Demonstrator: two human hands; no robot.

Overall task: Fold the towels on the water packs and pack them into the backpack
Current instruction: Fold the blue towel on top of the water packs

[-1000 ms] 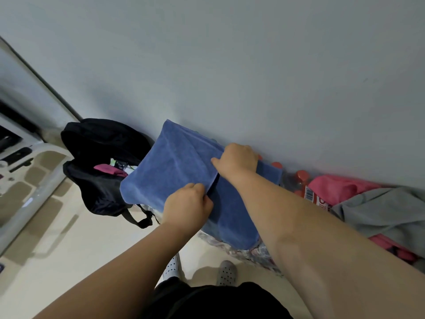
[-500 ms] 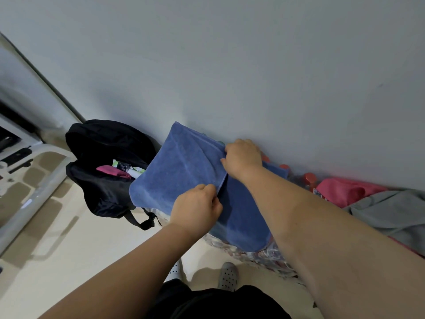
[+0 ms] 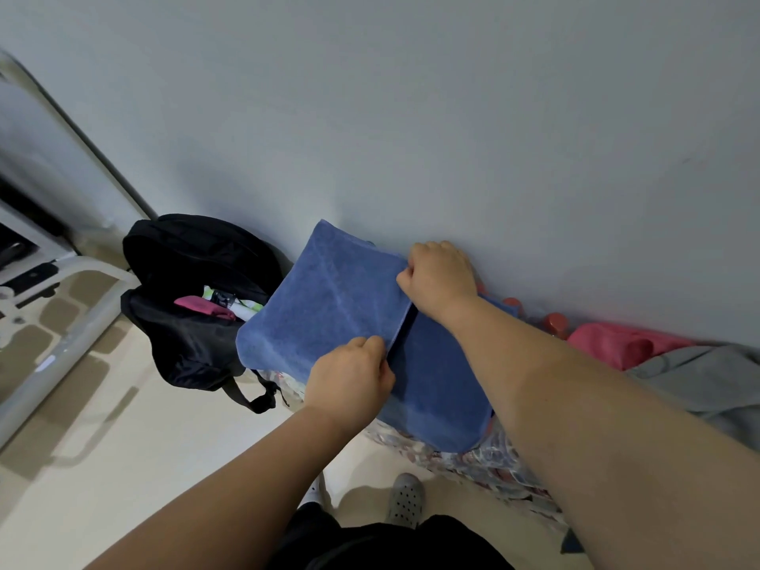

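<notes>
My left hand (image 3: 349, 378) and my right hand (image 3: 440, 277) each pinch the folded edge of the soft blue towel (image 3: 329, 306). It lies on the shiny plastic water packs (image 3: 493, 458) by the wall. The open black backpack (image 3: 197, 302) sits just left of it. A pink towel (image 3: 612, 343) and a grey towel (image 3: 707, 380) lie on the right.

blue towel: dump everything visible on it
The blue towel is plush terry-looking cloth, one flap folded over the lower layer, shadowed along the flap's edge. It lies on the shrink-wrapped water packs against the wall, its left part jutting toward the open black backpack. The left hand pinches the flap's near corner; the right hand grips its far corner.
</notes>
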